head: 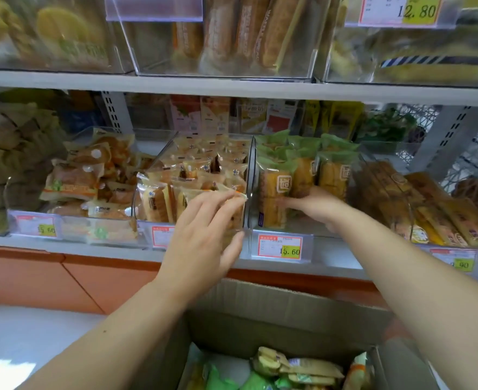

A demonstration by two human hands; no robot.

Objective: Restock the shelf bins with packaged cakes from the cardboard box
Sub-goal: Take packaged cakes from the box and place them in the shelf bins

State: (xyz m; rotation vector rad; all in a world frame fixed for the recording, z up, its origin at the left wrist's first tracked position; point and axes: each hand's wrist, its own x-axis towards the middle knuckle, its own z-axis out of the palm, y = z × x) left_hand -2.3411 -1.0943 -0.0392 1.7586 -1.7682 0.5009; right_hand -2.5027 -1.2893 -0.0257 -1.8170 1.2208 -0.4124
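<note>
1. Shop shelving (232, 88) fills the view, in white tiers that carry clear plastic bins of wrapped bakery goods. Long bread loaves (246, 32) stand in a bin on the upper tier.
2. Cardboard box (260, 305) sits open at the bottom of the view, below the lower shelf. Packaged cakes (302, 367) in green and yellow wrappers lie loose inside it.
3. Middle bin (145, 209) is packed with small clear-wrapped cakes (159, 201).
4. Left hand (204, 235) is at that bin's front right corner. Its fingers are spread and fairly straight, laid on the top of the front pack, and its thumb lies against the bin's front wall.
5. Right-hand bin (250, 192) holds green-topped cake packs (333, 173) standing upright in rows.
6. Right hand (313, 206) reaches inside this bin, low against the front packs. Its fingers point left and are blurred, so I cannot tell whether they grip a pack.
7. Price tag (280, 246) reading 15.60 hangs on the shelf edge below this bin.
</note>
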